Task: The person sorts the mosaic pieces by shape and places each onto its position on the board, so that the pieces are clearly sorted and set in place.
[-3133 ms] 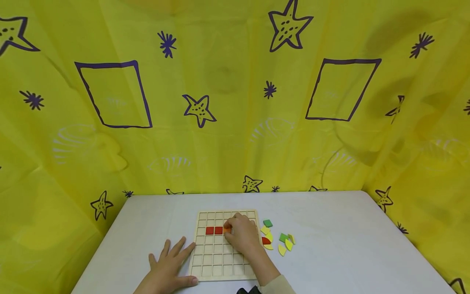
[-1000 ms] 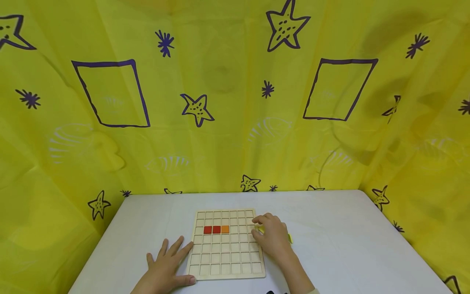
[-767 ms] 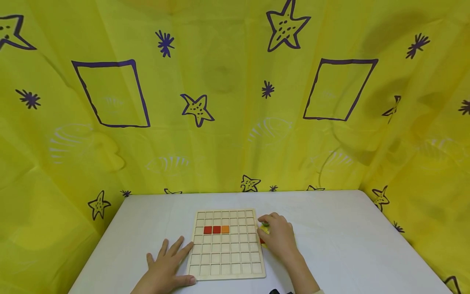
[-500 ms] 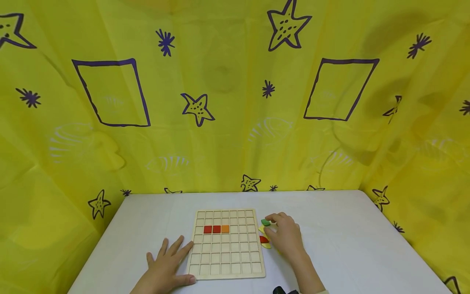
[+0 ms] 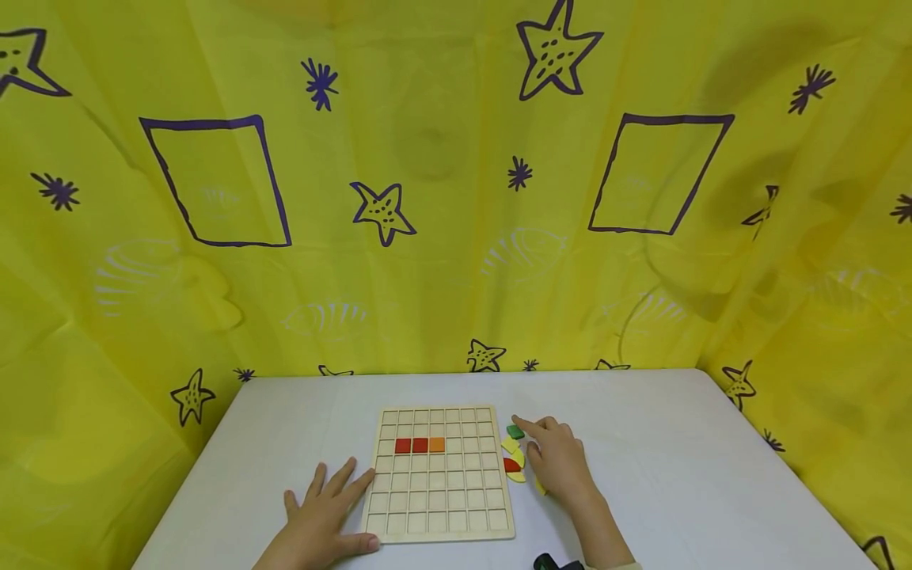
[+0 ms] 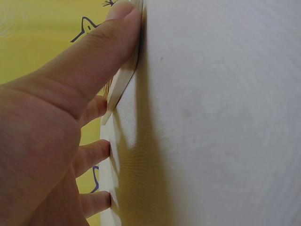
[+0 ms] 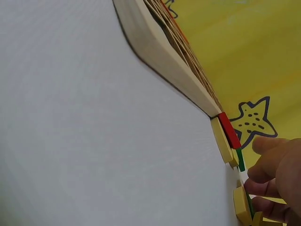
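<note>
A wooden grid board [image 5: 438,521] lies flat on the table. Two red square tiles [image 5: 420,446] and an orange square tile [image 5: 437,445] sit side by side in one row of its cells. My left hand [image 5: 321,514] is spread at the board's left side, the thumb [image 6: 101,44] on its near corner. Right of the board, my right hand [image 5: 563,459] hovers over loose pieces, index finger stretched out beside a green tile [image 5: 515,432]. Nothing is pinched between thumb and index. Close by lie a red rounded piece [image 5: 511,465] and yellow pieces [image 5: 518,457].
Another yellow piece [image 5: 542,488] shows under the right hand, which hides part of the pile. A black object [image 5: 547,562] appears by the right wrist. A yellow curtain [image 5: 456,301] with drawn stars hangs behind the white table [image 5: 641,427].
My right hand has left the orange tile, now lying in its cell, and moved right over the loose pieces. Its index finger has straightened by the green tile. The left hand stays put.
</note>
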Action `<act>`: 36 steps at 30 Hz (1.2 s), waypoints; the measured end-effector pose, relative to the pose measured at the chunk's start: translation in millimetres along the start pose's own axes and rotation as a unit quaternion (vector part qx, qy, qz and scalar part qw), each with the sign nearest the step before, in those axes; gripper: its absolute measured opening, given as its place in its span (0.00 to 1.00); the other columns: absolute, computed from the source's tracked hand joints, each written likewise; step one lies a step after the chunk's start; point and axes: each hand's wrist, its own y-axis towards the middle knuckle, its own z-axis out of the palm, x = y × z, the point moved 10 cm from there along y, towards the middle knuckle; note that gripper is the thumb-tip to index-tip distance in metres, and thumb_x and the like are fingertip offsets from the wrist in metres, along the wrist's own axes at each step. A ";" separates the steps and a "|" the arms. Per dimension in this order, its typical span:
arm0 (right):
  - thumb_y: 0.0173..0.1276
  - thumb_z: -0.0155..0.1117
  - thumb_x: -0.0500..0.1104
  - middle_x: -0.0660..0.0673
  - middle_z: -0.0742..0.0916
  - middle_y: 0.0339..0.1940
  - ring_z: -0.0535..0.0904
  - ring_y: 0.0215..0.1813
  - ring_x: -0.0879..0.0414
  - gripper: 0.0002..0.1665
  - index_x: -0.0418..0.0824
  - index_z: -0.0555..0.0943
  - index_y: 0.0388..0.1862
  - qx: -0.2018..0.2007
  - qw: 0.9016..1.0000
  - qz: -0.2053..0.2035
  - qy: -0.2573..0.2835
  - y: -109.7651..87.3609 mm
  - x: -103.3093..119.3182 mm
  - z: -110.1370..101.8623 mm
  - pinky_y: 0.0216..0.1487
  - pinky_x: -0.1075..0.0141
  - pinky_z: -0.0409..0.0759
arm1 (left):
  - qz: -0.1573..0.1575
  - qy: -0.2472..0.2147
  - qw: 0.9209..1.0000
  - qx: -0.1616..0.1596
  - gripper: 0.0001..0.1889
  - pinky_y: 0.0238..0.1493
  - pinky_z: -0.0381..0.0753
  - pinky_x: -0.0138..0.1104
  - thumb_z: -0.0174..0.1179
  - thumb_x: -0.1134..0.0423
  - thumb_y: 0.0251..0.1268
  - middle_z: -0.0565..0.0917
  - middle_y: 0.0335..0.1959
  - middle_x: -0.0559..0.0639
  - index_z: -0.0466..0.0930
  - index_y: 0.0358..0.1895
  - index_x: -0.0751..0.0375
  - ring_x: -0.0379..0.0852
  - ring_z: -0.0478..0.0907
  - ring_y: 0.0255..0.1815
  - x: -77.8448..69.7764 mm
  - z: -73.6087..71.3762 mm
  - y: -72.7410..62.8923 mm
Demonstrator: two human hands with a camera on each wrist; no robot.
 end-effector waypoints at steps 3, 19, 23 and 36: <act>0.69 0.59 0.38 0.48 0.82 0.45 0.72 0.43 0.51 0.26 0.58 0.81 0.64 0.009 1.000 -0.017 -0.013 -1.1 2.6 3.4 0.38 0.56 0.69 | -0.003 0.003 1.000 0.002 0.55 0.53 0.34 0.85 0.71 0.29 0.35 0.61 0.77 0.62 0.68 0.73 0.49 0.83 0.45 0.74 0.2 0.7 0.5; 0.58 0.75 0.41 0.43 0.88 0.49 0.82 0.51 0.42 0.16 0.41 0.88 0.47 -0.008 1.000 -0.001 0.005 -2.3 1.0 -10.7 0.47 0.43 0.77 | -0.014 0.010 1.000 0.012 0.54 0.54 0.34 0.84 0.70 0.29 0.36 0.61 0.78 0.61 0.68 0.73 0.47 0.82 0.44 0.75 1.6 3.2 1.9; 0.57 0.76 0.42 0.43 0.89 0.48 0.82 0.51 0.42 0.19 0.41 0.87 0.49 -0.009 1.000 0.002 0.003 -2.1 -0.5 -12.6 0.47 0.44 0.77 | -0.016 0.009 1.000 0.012 0.54 0.54 0.34 0.84 0.70 0.29 0.36 0.61 0.78 0.61 0.68 0.73 0.47 0.82 0.44 0.75 2.2 3.3 2.0; 0.57 0.75 0.46 0.51 0.83 0.33 0.77 0.39 0.53 0.15 0.45 0.90 0.43 0.004 1.000 0.011 -0.020 -2.1 -5.8 -10.8 0.37 0.54 0.73 | -0.017 0.011 1.000 0.011 0.54 0.54 0.34 0.84 0.70 0.28 0.36 0.61 0.78 0.60 0.68 0.73 0.46 0.82 0.44 0.75 2.3 3.6 1.9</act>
